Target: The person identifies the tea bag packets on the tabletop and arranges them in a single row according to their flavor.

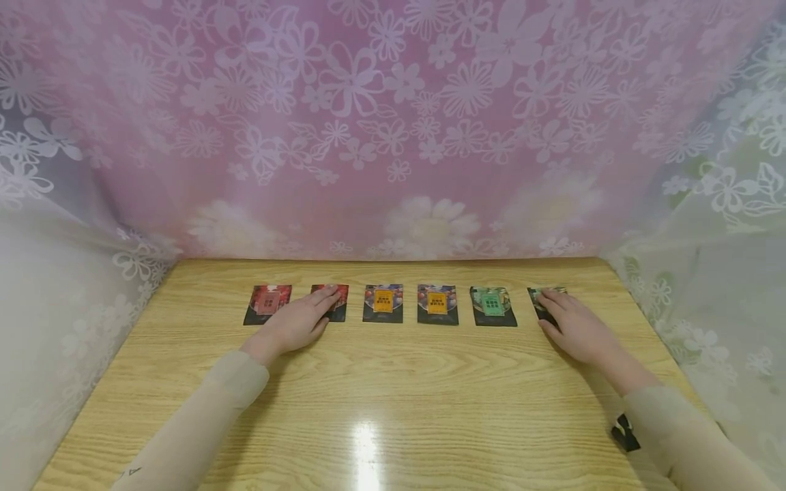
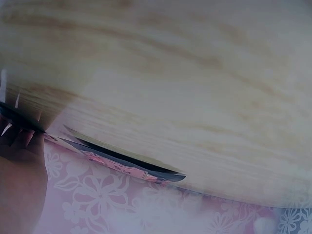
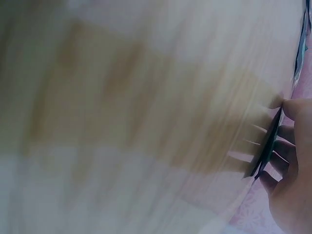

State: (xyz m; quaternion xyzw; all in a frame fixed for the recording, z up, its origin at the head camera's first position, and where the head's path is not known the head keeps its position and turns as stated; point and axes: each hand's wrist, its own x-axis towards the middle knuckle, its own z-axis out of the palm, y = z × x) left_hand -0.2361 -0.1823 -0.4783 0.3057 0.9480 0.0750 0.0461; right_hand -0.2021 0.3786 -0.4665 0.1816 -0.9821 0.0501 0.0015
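Several small flat packets lie in a row near the table's far edge. My left hand (image 1: 299, 322) rests with its fingers stretched over a red packet (image 1: 340, 311), hiding part of it. Left of that hand lies another red packet (image 1: 268, 302), also in the left wrist view. My right hand (image 1: 577, 325) lies over the packet with green at the far right (image 1: 540, 309), covering most of it. In the right wrist view the fingers of that hand (image 3: 290, 165) touch the dark packet (image 3: 264, 148). Beside it sits a green-labelled packet (image 1: 494, 306).
Mid-row are two orange-labelled packets (image 1: 383, 303), side by side. The wood-grain table (image 1: 417, 395) reflects a bright light near its front. A pink floral curtain (image 1: 393, 136) hangs behind the table, with pale floral cloth on both sides. A black bow-like thing (image 1: 626, 434) shows by the right sleeve.
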